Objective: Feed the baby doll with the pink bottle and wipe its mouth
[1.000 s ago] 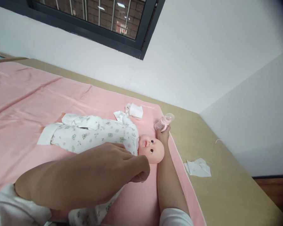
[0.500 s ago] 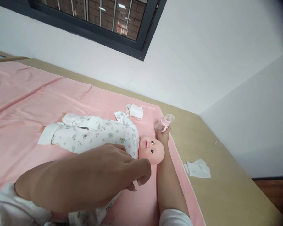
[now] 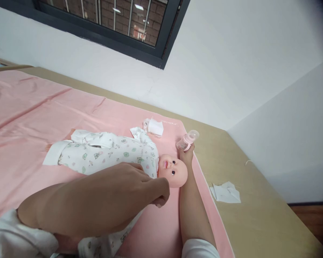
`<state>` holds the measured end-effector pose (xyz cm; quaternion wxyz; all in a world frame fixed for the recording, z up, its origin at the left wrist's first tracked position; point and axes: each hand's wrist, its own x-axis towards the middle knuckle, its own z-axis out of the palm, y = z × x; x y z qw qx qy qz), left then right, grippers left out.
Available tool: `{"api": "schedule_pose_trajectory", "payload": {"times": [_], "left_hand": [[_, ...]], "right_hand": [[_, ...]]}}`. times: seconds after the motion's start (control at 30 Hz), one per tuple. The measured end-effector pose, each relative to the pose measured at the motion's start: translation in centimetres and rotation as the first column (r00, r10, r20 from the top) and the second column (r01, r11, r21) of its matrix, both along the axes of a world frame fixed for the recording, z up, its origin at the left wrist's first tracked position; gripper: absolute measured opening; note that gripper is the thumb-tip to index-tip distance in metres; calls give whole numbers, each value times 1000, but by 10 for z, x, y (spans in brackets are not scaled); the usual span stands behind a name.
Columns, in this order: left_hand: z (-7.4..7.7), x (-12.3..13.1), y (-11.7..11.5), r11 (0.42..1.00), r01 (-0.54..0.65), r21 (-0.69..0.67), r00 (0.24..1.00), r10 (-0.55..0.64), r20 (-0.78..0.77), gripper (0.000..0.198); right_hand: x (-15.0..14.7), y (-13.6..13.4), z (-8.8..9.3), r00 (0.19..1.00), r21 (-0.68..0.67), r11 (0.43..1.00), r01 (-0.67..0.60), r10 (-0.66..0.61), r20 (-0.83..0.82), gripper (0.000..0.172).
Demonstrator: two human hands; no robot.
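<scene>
A baby doll (image 3: 173,171) in a white, animal-printed outfit lies on its back on a pink mat (image 3: 161,229), its head toward the right. Beyond the head, my right hand (image 3: 187,154) grips a small baby bottle (image 3: 184,142) with a pink collar and handles and a clear cap, tilted to the upper right. My left hand (image 3: 129,193) is in front of the doll's chest and beside its head, fingers curled inward. What those fingers hold, if anything, is hidden. Under the left wrist shows more of the same printed cloth (image 3: 107,243).
A small pack of white wipes or tissues (image 3: 154,127) lies on the mat behind the doll's shoulder. On the wooden surface (image 3: 258,200) to the right rests a crumpled white tissue (image 3: 226,192). A wall with a dark-framed window (image 3: 140,53) stands behind.
My left hand has shifted slightly to the left and its fingers are curled more tightly. My right hand, the bottle and the doll stay where they were.
</scene>
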<state>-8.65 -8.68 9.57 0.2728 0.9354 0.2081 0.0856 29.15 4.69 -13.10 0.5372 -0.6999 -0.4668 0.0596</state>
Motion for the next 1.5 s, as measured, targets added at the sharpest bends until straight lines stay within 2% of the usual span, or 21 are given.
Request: {"api": "schedule_pose_trajectory", "payload": {"times": [0.27, 0.43, 0.63, 0.77, 0.83, 0.97, 1.07, 1.27, 1.5], "left_hand": [[-1, -1, -1, 1000, -2, -28, 1000, 2, -10, 40], [-2, 1, -2, 1000, -17, 22, 998, 16, 53, 23], [1, 1, 0, 1000, 4, 29, 993, -7, 115, 27], [-1, 0, 2, 997, 10, 73, 993, -18, 119, 15], [-5, 0, 3, 997, 3, 75, 988, -14, 155, 11], [-11, 0, 4, 997, -55, 45, 951, 39, 306, 15], [-11, 0, 4, 996, -85, 23, 935, 72, 348, 19], [-10, -1, 4, 999, -32, 16, 948, 25, 317, 23], [-16, 2, 8, 992, -72, 106, 980, 51, 190, 30]], "right_hand": [[1, 0, -1, 1000, -8, 1000, 6, -6, 0, 78], [1, 0, -1, 1000, -3, 1000, 11, -11, 1, 78], [0, -1, 1, 1000, -11, 1000, 1, -1, -1, 77], [-1, -1, 1, 1000, -8, 1000, 0, 0, -11, 77], [-1, -1, 1, 1000, -6, 1000, -3, 3, -13, 77], [-2, -2, 3, 1000, -25, 1000, 11, -12, -18, 76], [-4, -3, 4, 999, -33, 999, 24, -25, -27, 76], [-4, -3, 5, 1000, -35, 999, 11, -11, -18, 75], [-4, -4, 6, 1000, -52, 999, 11, -11, -11, 76]]}}
